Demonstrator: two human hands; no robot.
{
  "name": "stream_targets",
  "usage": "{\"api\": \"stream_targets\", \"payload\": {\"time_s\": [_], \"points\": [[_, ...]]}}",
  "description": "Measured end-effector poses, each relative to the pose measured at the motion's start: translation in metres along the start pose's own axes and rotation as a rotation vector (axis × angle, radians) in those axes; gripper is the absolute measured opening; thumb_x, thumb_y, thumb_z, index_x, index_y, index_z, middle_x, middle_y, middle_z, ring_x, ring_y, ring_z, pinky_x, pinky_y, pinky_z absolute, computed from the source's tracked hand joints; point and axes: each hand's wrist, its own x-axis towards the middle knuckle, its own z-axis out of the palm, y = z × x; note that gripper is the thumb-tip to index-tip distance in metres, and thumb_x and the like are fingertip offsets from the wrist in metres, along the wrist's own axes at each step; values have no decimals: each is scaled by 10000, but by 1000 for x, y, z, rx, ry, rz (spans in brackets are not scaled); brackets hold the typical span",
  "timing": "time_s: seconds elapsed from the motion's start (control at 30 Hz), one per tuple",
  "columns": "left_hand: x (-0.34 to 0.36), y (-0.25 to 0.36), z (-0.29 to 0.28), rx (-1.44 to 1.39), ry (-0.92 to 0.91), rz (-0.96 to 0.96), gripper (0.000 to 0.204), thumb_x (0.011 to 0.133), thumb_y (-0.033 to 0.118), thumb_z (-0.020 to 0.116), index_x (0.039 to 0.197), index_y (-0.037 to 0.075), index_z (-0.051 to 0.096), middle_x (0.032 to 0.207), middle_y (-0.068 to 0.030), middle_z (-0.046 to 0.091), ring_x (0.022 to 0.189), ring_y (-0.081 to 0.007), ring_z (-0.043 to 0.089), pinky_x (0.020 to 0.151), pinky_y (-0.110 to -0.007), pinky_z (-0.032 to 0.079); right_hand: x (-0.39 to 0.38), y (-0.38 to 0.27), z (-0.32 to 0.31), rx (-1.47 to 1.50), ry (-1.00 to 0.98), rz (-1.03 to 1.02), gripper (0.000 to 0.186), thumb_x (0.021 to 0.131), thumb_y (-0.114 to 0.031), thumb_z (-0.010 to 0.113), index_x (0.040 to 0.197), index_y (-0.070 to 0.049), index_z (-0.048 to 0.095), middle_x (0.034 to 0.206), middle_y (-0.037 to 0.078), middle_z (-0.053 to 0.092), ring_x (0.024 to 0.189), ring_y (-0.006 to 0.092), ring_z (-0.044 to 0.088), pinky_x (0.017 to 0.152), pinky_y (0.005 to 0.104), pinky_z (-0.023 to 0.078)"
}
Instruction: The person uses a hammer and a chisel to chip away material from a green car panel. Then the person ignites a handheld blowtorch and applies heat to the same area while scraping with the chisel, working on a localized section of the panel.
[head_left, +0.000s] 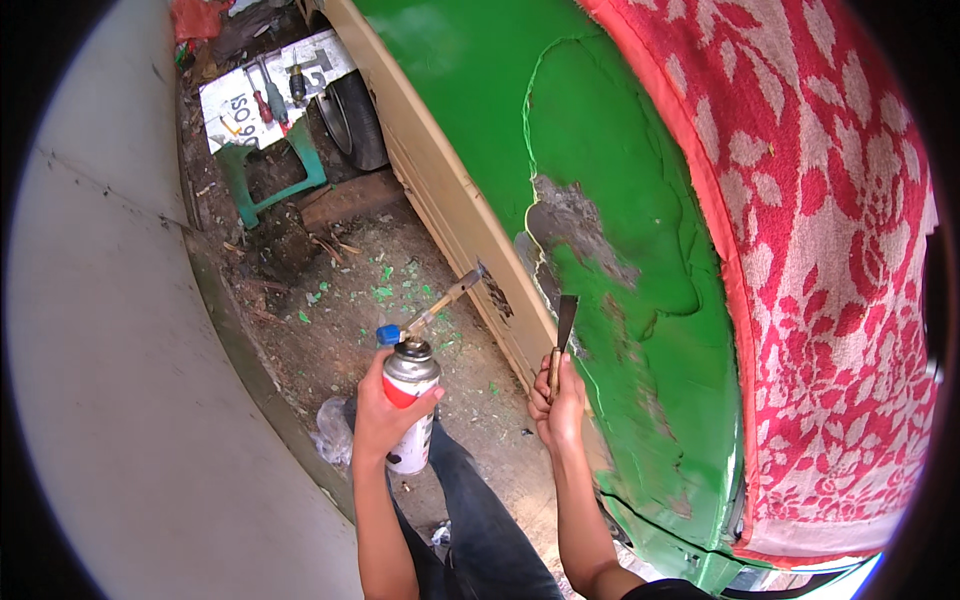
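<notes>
My left hand (pixel 385 410) is wrapped round the can of a gas blowtorch (pixel 412 385), whose nozzle tilts up and right toward the tan side of a car. No flame can be made out at the nozzle. In my right hand (pixel 562 403) is a scraper (pixel 566 325) with a dark blade and a light handle, its blade up against the edge of the green car panel (pixel 610 120). The green paint is cracked and lifted along a pale line, and grey patches (pixel 580 225) show beneath it.
A red and pink floral cloth (pixel 840 250) covers the car's right part. A green stool (pixel 270 180) bears a white board (pixel 225 105) with several hand tools, beside a wheel (pixel 355 125). Green paint flakes (pixel 383 292) litter the ground. A pale wall (pixel 110 330) curves along the left.
</notes>
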Motion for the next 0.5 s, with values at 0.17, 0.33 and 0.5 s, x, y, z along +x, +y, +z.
{"api": "stream_targets", "payload": {"time_s": [0.17,0.33,0.5], "points": [[12,-2,25,-59,-55,-20,549,707,160,889,1121,-7,571,939,-94,714,821,-141,672,750,-318,554,-11,-8,-13,11,-35,29,302,1071,-352,382,1018,-81,505,623,-36,362,417,49,214,387,232,147],[17,0,38,-94,-75,-11,530,716,174,884,1112,0,579,924,-96,715,808,-147,678,740,-327,559,-10,-12,-12,28,-55,62,282,1050,-317,375,1026,-70,511,619,-37,361,419,53,214,390,236,154],[21,0,40,-65,-84,-19,525,717,194,889,1095,1,581,927,-101,719,794,-149,681,732,-324,559,-9,-11,-9,27,-57,57,276,1033,-304,391,1032,-56,512,618,-32,368,424,54,216,390,236,158]]}}
